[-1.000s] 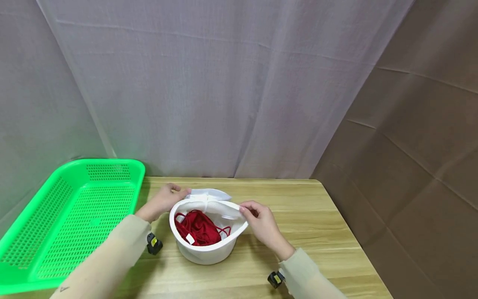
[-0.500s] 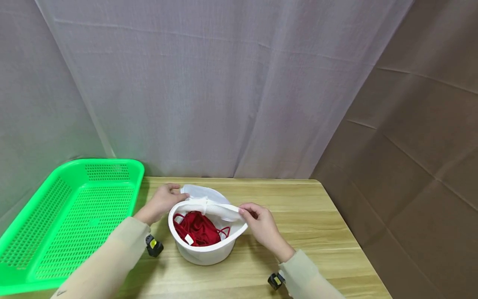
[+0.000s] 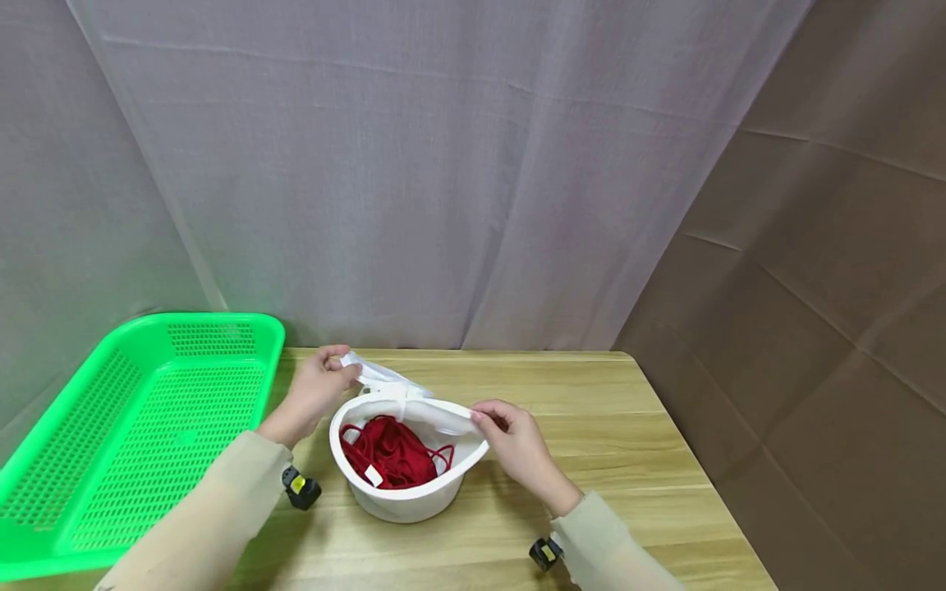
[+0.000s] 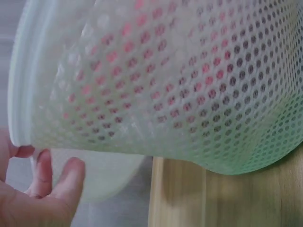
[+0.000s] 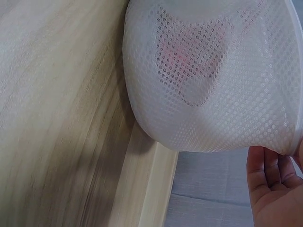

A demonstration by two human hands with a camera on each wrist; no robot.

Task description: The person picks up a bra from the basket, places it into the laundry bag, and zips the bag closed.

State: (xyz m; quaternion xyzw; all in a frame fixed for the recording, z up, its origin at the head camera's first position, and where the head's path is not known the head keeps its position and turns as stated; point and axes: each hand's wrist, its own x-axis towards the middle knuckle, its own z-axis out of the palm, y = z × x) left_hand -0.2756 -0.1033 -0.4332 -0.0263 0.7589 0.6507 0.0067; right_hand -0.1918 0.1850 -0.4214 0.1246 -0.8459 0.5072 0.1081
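A round white mesh laundry bag (image 3: 406, 502) stands with its top uncovered in the head view. Inside lies a bunched red garment (image 3: 395, 451) with thin straps and a white tag. My left hand (image 3: 310, 394) pinches the edge of the bag's lid flap (image 3: 392, 377), which is raised behind the opening and seen nearly edge-on. On the other side, my right hand (image 3: 517, 447) pinches the bag's rim between thumb and fingers. The right wrist view shows the mesh wall (image 5: 227, 104) bulging beside the right fingers (image 5: 272, 168), with red showing faintly through.
A green plastic basket (image 3: 277, 361) with perforated walls stands left of the bag. The wooden table (image 3: 591, 460) ends at a grey curtain (image 3: 414, 205) behind, and a brown cloth wall (image 3: 828, 328) rises on the right.
My left hand has moved up and left, drawing the lid flap with it and tipping it more upright. The right hand keeps its hold on the rim, almost unmoved.
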